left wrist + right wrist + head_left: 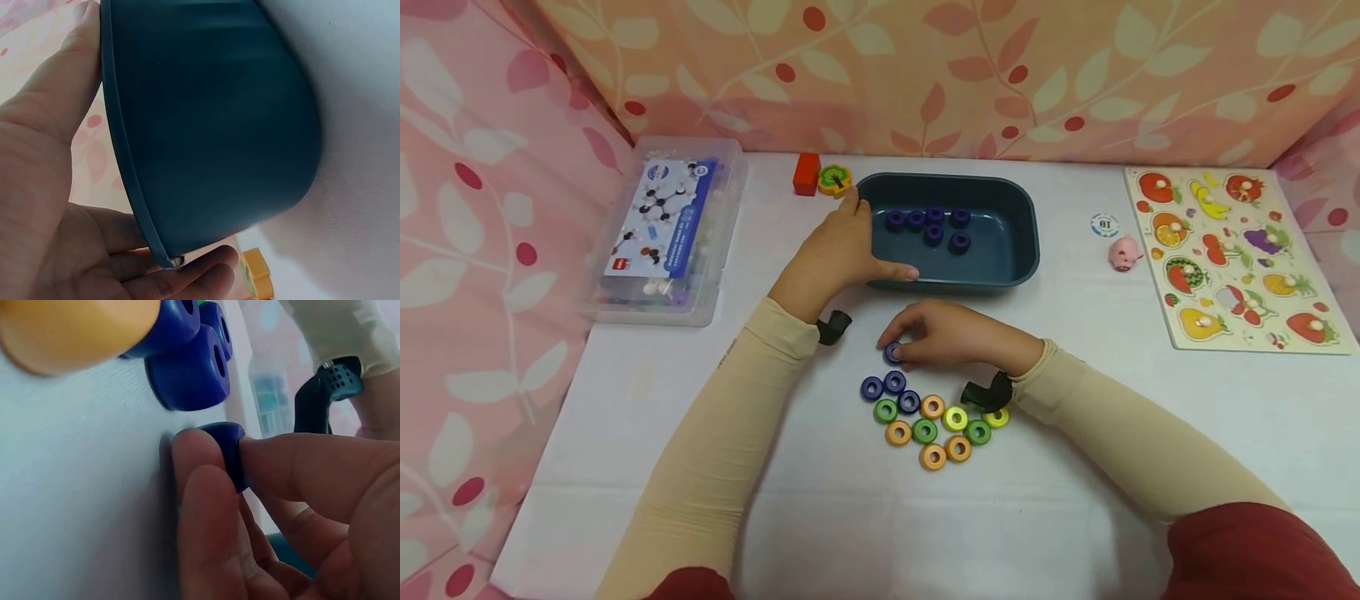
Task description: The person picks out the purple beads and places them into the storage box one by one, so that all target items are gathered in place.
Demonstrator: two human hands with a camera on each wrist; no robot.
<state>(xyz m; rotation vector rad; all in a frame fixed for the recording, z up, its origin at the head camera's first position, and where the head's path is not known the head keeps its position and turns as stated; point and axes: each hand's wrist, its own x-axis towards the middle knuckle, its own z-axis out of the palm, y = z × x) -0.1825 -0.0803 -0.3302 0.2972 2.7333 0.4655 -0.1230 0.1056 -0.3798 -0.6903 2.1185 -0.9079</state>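
My right hand pinches a dark blue ring bead between thumb and fingers, low over the white table. Toward me lies a cluster of ring beads: dark blue ones, green ones, orange ones and yellow ones. My left hand grips the left end of a dark teal tub, its thumb along the near rim and its fingers round the far left corner. Several dark blue ring beads lie inside the tub.
A red block and a tree-shaped toy stand behind the left hand. At left is a clear plastic case. On the right are a poker chip, a pink pig toy and a fruit puzzle board.
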